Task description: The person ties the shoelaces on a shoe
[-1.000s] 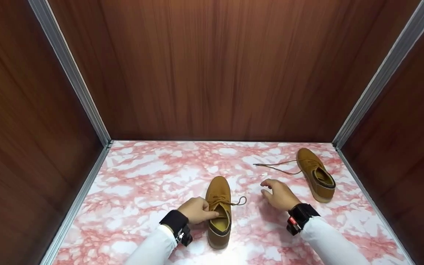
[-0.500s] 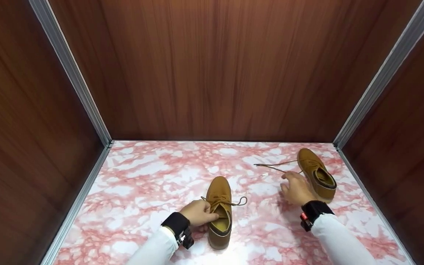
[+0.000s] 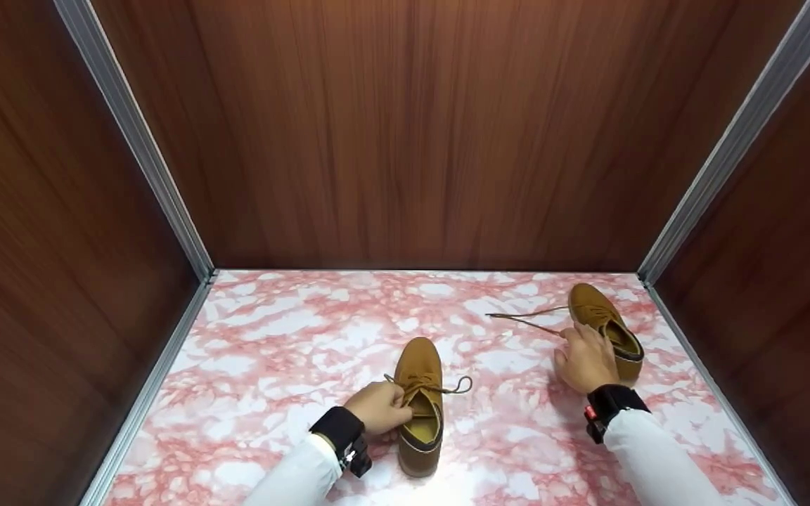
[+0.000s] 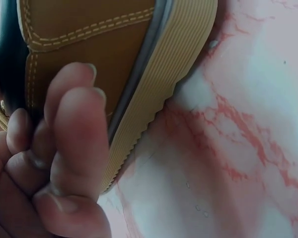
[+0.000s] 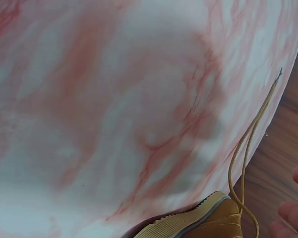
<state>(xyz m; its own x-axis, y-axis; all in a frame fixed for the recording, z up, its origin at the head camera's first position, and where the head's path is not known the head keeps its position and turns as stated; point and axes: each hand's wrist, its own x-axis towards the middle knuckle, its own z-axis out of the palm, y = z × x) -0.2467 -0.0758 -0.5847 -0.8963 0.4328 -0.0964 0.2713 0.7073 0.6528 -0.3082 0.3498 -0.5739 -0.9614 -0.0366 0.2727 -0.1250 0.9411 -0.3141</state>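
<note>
Standing on the marbled table (image 3: 292, 337): nearer brown shoe (image 3: 420, 369), centre, toe pointing away, your left hand (image 3: 377, 406) gripping the left edge of its opening with curled fingers; farther brown shoe (image 3: 591, 303), right, its lace (image 3: 502, 315) trailing left, your right hand (image 3: 586, 360) over its left side, fingers slightly apart, contact unclear.

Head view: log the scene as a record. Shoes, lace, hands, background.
near shoe: brown, upright, toe toward back wall
far shoe: brown, upright, toe angled left
loose lace: stretched out left of far shoe
left hand: grips near shoe's left side at the opening
right hand: at far shoe's left side, contact unclear
surface: red-and-white marbled
</note>
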